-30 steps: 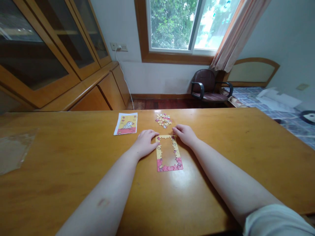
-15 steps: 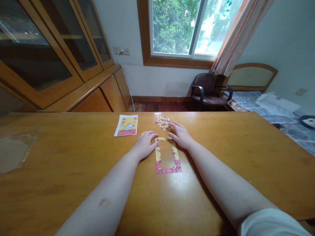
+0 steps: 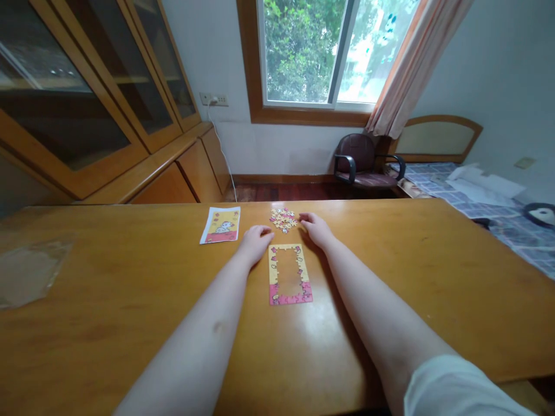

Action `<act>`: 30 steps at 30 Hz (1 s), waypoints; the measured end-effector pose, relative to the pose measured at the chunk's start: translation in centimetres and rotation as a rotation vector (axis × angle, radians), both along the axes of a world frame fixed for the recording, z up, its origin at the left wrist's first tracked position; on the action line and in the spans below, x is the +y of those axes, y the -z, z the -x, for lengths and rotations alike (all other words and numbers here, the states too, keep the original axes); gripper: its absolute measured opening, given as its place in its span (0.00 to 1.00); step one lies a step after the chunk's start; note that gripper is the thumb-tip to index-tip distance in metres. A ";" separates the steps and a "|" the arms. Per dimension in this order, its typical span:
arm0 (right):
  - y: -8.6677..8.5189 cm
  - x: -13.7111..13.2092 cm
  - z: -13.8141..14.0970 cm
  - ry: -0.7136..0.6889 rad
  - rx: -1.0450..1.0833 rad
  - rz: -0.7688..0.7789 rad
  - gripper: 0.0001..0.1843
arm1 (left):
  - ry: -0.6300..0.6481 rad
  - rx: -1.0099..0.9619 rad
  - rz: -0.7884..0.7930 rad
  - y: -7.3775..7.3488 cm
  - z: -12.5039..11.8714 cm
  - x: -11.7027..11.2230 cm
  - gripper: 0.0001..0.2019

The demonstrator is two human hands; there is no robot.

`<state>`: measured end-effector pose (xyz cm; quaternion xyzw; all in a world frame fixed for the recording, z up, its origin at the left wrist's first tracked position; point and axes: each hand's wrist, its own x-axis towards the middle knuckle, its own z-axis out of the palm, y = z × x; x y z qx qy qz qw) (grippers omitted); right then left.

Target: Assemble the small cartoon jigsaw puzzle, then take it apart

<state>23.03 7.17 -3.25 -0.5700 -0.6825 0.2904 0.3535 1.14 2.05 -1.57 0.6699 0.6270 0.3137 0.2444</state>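
Note:
A jigsaw border [image 3: 273, 276], yellow above and pink below, lies flat on the wooden table, with bare tabletop inside it. Just beyond its far edge is a pile of loose puzzle pieces [image 3: 284, 220]. My left hand [image 3: 255, 245] rests at the near left of the pile, its fingers loosely bent and apart, with no piece visible in them. On the pile's right side, my right hand [image 3: 317, 230] is open with its fingers reaching toward the pieces. Its fingertips are beside the pile; whether they touch a piece I cannot tell.
A printed picture card [image 3: 221, 225] with a white animal lies left of the pile. Clear plastic film [image 3: 32, 271] is at the table's far left. Beyond the table [image 3: 151, 277] stand a cabinet [image 3: 160, 179], an office chair [image 3: 359, 159] and a bed [image 3: 477, 190].
Both hands have come off the top of the puzzle border and moved beside the loose pieces. The border now shows whole. The view has shifted slightly.

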 end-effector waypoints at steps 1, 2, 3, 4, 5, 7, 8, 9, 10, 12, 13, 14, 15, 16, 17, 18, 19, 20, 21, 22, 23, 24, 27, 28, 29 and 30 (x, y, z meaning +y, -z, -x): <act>0.1 0.2 -0.1 0.006 0.022 -0.006 0.18 | -0.050 -0.082 0.038 0.0 -0.4 0.5 0.12; 0.2 0.3 -0.2 0.016 0.046 -0.017 0.18 | -0.094 -0.167 0.065 0.0 -0.7 0.9 0.12; 0.2 0.4 -0.3 0.026 0.078 -0.033 0.18 | -0.108 -0.186 0.068 0.1 -1.0 1.3 0.12; 0.2 0.4 -0.4 0.031 0.082 -0.051 0.16 | -0.109 -0.199 0.064 0.1 -1.2 1.6 0.11; 0.2 0.3 -0.4 0.024 0.056 -0.075 0.15 | -0.106 -0.229 0.041 0.1 -1.3 1.8 0.11; 0.1 0.2 -0.4 -0.019 -0.040 -0.143 0.15 | -0.115 -0.224 -0.003 0.0 -1.6 1.9 0.12; 0.0 0.2 -0.3 -0.051 -0.090 -0.177 0.16 | -0.083 -0.178 -0.010 -0.1 -1.7 1.8 0.12; -0.1 0.1 -0.3 -0.082 -0.132 -0.206 0.17 | -0.031 -0.106 -0.011 -0.2 -1.8 1.7 0.11; -0.2 0.1 -0.1 -0.110 -0.169 -0.224 0.19 | 0.013 -0.019 -0.008 -0.3 -2.0 1.5 0.11; -0.4 -0.1 0.2 -0.138 -0.233 -0.234 0.20 | 0.023 0.130 -0.009 -0.6 -2.4 1.1 0.14; -0.4 -0.2 0.3 -0.145 -0.265 -0.230 0.21 | 0.036 0.176 -0.011 -0.8 -2.7 0.9 0.16; -0.5 -0.2 0.5 -0.150 -0.297 -0.225 0.20 | 0.071 0.219 0.000 -0.9 -2.9 0.8 0.18; -0.6 -0.3 0.6 -0.157 -0.326 -0.219 0.20 | 0.090 0.260 0.010 -1.0 -3.1 0.7 0.19; -0.7 -0.4 0.7 -0.166 -0.350 -0.214 0.19 | 0.108 0.292 0.021 -1.0 -3.2 0.7 0.19; -0.7 -0.5 0.8 -0.174 -0.369 -0.209 0.18 | 0.121 0.316 0.030 -1.1 -3.3 0.6 0.19; -0.8 -0.6 0.9 -0.179 -0.384 -0.204 0.17 | 0.123 0.333 0.038 -1.2 -3.3 0.7 0.19; -0.8 -0.6 0.9 -0.177 -0.393 -0.200 0.16 | 0.118 0.342 0.045 -1.2 -3.3 0.7 0.18; -0.8 -0.6 0.9 -0.164 -0.395 -0.196 0.15 | 0.108 0.345 0.051 -1.3 -3.3 0.7 0.18; -0.8 -0.6 0.9 -0.144 -0.390 -0.191 0.14 | 0.094 0.344 0.057 -1.3 -3.2 0.7 0.17; -0.8 -0.6 0.9 -0.119 -0.381 -0.187 0.13 | 0.080 0.341 0.062 -1.4 -3.2 0.8 0.16; -0.8 -0.5 0.9 -0.093 -0.371 -0.184 0.13 | 0.067 0.337 0.068 -1.4 -3.1 0.8 0.15; -0.8 -0.5 0.9 -0.071 -0.362 -0.182 0.14 | 0.055 0.333 0.073 -1.5 -3.1 0.8 0.15; -0.6 -0.4 0.8 -0.071 -0.376 -0.195 0.16 | -0.001 0.316 0.080 -1.5 -3.0 0.8 0.14; -0.6 -0.4 0.8 -0.085 -0.387 -0.201 0.16 | -0.019 0.311 0.081 -1.4 -3.0 0.8 0.14; -0.5 -0.4 0.8 -0.097 -0.394 -0.206 0.16 | -0.031 0.307 0.081 -1.4 -3.0 0.8 0.15; -0.5 -0.3 0.8 -0.104 -0.395 -0.208 0.16 | -0.038 0.307 0.082 -1.4 -3.0 0.8 0.15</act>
